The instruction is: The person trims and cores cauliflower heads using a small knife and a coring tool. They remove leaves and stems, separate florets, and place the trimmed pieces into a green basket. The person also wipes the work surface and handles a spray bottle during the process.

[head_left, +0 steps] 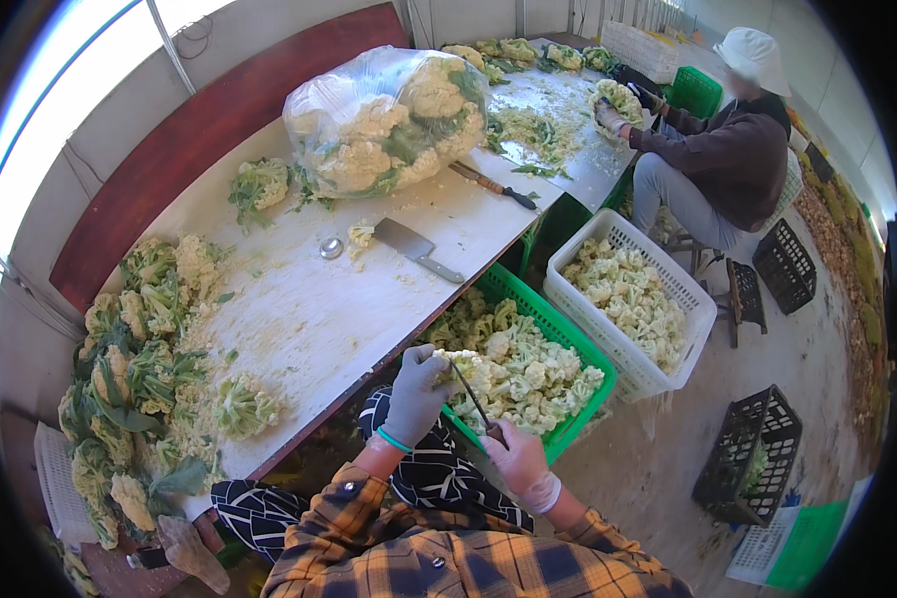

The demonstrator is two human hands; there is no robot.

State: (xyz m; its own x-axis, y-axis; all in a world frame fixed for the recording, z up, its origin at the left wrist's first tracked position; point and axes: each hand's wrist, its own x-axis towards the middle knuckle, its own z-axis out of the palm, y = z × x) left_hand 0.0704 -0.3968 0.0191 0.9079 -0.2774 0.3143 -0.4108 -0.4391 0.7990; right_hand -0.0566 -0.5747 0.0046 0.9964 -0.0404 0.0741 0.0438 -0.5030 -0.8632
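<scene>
My left hand (412, 396), in a grey glove with a green band at the cuff, grips a piece of cauliflower (460, 365) over a green plastic crate (581, 351). A thin plastic glove covers my right hand (522, 462), which holds a knife (472, 392) by its handle. The narrow dark blade rests against the cauliflower piece, its tip pointing up and away. Cut cauliflower florets (542, 370) fill much of the green crate, which sits beside the table edge near my knees.
On the white table (299, 299) lie a cleaver (418, 250), another knife (493, 185), a bag of cauliflower (389, 123) and a pile of heads (131, 374). A white crate of florets (628, 299) adjoins the green one. A co-worker (717, 157) sits beyond, holding cauliflower. Black crates (747, 456) stand right.
</scene>
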